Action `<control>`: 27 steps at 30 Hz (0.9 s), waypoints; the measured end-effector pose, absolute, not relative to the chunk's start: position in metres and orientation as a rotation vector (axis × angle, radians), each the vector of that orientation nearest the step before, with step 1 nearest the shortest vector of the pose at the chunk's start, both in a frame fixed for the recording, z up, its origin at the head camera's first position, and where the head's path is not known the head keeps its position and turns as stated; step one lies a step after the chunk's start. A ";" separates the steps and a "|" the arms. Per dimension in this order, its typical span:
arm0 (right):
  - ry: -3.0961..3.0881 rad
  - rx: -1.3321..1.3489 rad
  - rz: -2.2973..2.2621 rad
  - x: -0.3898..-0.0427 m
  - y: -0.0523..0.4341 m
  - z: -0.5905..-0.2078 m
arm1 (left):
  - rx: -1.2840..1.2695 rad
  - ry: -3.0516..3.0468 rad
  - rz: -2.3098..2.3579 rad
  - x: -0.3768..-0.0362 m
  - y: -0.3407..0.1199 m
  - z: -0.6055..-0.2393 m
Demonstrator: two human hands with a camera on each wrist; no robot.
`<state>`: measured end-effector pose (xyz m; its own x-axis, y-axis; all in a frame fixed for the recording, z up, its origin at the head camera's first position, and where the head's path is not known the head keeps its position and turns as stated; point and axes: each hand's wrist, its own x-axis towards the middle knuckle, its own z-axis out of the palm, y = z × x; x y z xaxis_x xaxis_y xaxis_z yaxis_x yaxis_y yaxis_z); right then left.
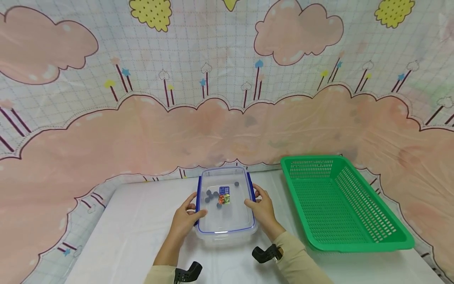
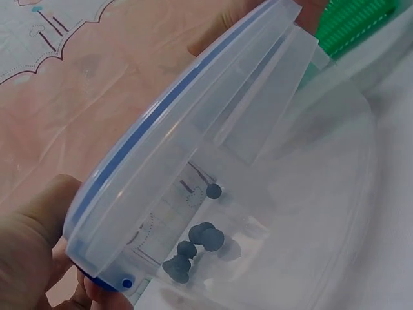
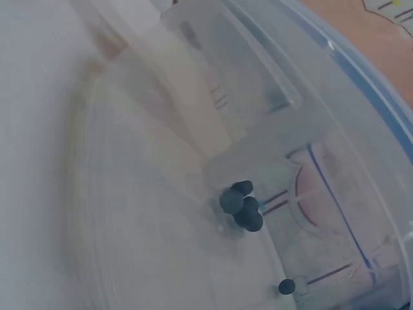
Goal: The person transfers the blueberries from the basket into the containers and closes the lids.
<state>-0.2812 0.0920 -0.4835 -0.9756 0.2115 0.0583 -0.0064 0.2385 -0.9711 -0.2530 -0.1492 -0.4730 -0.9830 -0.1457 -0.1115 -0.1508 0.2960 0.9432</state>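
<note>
A clear plastic container (image 1: pixel 227 221) with a blue-rimmed lid and blue side clips stands on the white table. Several small dark balls (image 1: pixel 212 195) lie inside it, beside a colourful label (image 1: pixel 224 195). My left hand (image 1: pixel 186 219) grips the container's left side, thumb on the lid. My right hand (image 1: pixel 261 207) grips its right side by the blue clip. In the left wrist view the lidded container (image 2: pixel 213 148) fills the frame, with the dark balls (image 2: pixel 200 245) inside and my thumb (image 2: pixel 32 239) at its edge. The right wrist view looks through the clear wall at the balls (image 3: pixel 240 205).
A green perforated basket (image 1: pixel 340 201) sits on the table just right of the container. A pink cloud-patterned cloth (image 1: pixel 142 126) hangs behind and round the white table (image 1: pixel 134 236).
</note>
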 end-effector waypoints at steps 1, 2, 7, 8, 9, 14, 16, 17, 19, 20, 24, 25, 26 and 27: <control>-2.328 -0.191 1.843 -0.282 0.093 -0.484 | -0.284 2.520 1.844 -0.253 -0.150 -0.473; -2.330 -0.187 1.859 -0.282 0.093 -0.483 | -0.279 2.515 1.848 -0.254 -0.150 -0.473; -2.365 -0.180 1.856 -0.283 0.096 -0.480 | -0.254 2.505 1.853 -0.255 -0.150 -0.472; -2.377 -0.178 1.835 -0.282 0.097 -0.478 | -0.247 2.511 1.849 -0.256 -0.149 -0.471; -2.390 -0.179 1.807 -0.282 0.097 -0.477 | -0.242 2.517 1.844 -0.256 -0.148 -0.471; -2.428 -0.182 1.674 -0.280 0.097 -0.471 | -0.227 2.568 1.796 -0.256 -0.145 -0.470; -2.426 -0.180 1.644 -0.280 0.096 -0.471 | -0.229 2.578 1.787 -0.257 -0.144 -0.471; -2.421 -0.180 1.635 -0.279 0.096 -0.472 | -0.229 2.583 1.784 -0.257 -0.144 -0.472; -2.413 -0.174 1.618 -0.279 0.095 -0.474 | -0.232 2.583 1.786 -0.257 -0.144 -0.474; -2.413 -0.173 1.611 -0.279 0.095 -0.475 | -0.237 2.580 1.787 -0.256 -0.144 -0.474; -2.412 -0.172 1.595 -0.279 0.093 -0.477 | -0.257 2.573 1.787 -0.255 -0.146 -0.476; -2.412 -0.175 1.596 -0.279 0.092 -0.477 | -0.255 2.577 1.785 -0.255 -0.146 -0.476; -2.411 -0.173 1.594 -0.280 0.092 -0.477 | -0.252 2.586 1.775 -0.255 -0.147 -0.475; -2.411 -0.175 1.599 -0.280 0.091 -0.477 | -0.243 2.598 1.765 -0.255 -0.147 -0.475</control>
